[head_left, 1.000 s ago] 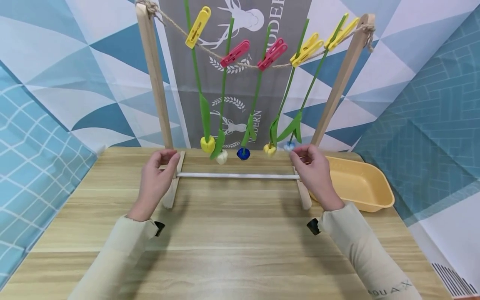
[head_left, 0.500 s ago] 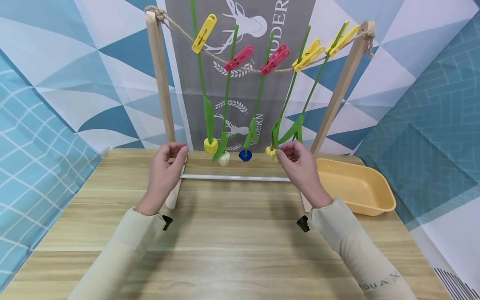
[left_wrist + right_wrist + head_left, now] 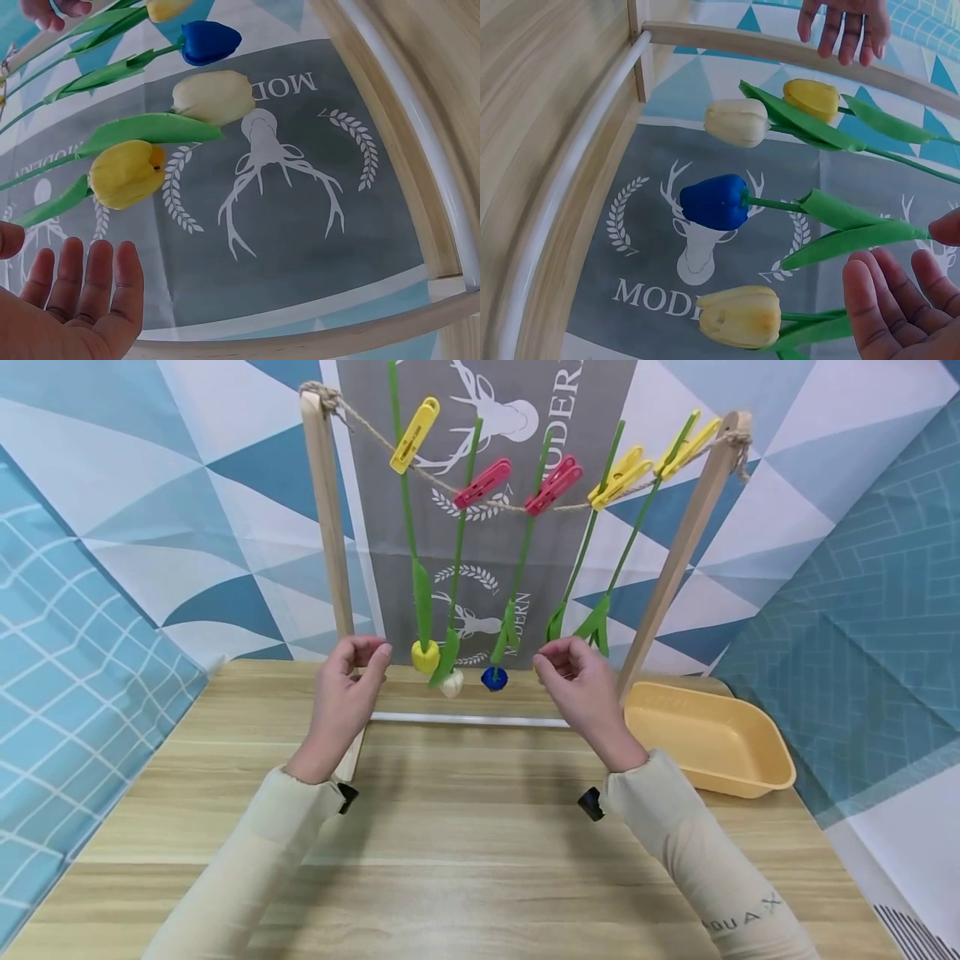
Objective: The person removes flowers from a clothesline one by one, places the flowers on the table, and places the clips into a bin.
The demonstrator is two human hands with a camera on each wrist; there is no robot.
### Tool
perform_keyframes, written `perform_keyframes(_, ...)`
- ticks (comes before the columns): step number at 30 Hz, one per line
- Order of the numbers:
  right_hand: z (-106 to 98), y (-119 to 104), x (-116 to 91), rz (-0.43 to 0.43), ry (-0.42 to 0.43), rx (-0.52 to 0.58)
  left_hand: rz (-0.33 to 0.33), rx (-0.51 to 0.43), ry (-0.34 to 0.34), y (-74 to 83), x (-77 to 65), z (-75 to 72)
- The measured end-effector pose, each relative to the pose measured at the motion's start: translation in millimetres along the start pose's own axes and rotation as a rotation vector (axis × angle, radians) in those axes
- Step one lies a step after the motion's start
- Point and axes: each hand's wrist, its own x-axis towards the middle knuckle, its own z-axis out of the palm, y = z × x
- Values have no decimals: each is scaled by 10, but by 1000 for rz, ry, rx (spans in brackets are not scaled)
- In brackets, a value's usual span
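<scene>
Several artificial tulips hang head down from a rope [image 3: 369, 428] by yellow clothespins [image 3: 415, 435] and red clothespins [image 3: 483, 483]. In the head view my left hand [image 3: 348, 693] hovers left of the yellow tulip [image 3: 425, 657], fingers loosely bent and holding nothing. Right of that hang a white tulip [image 3: 452, 683] and a blue tulip [image 3: 494, 678]. My right hand [image 3: 581, 693], also holding nothing, covers the two rightmost blooms; the right wrist view shows a pale yellow tulip [image 3: 741, 316] beside its fingers [image 3: 874, 300].
Two wooden posts [image 3: 327, 518] carry the rope, with a white rod [image 3: 468, 720] joining their feet. An orange-yellow plastic basin [image 3: 708, 739] stands on the wooden table [image 3: 465, 860] at the right. A patterned cloth [image 3: 202, 527] hangs behind.
Both hands have moved inward toward each other, the right going left past the light blue tulip to cover the pale yellow one. The view has shifted slightly. The flowers still hang from the rope.
</scene>
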Motion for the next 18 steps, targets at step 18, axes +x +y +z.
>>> perform_keyframes(18,97,-186,104,-49,-25,42,-2,-29,6,49,37,21)
